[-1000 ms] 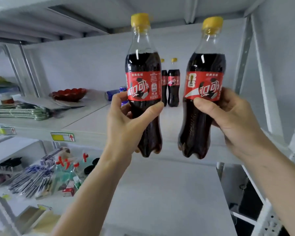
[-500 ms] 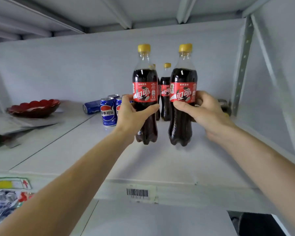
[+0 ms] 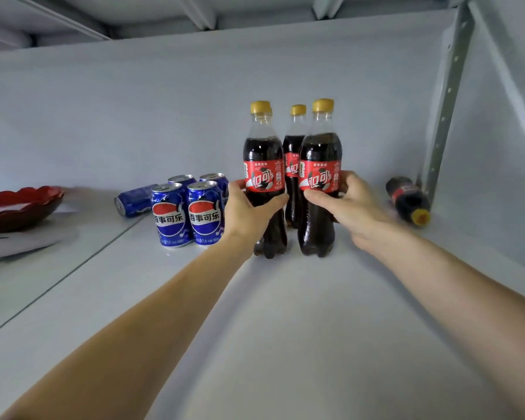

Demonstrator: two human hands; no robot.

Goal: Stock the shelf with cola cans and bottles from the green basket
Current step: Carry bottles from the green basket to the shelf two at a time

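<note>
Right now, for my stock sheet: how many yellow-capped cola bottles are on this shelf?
5: left hand's bottle, right hand's bottle, one behind between them, one mostly hidden behind the left one, one lying by the post. Others may be hidden.

Two bare forearms are showing with no sleeves, watch or rings, ending in the ungloved left hand (image 3: 249, 209) and ungloved right hand (image 3: 350, 207).
</note>
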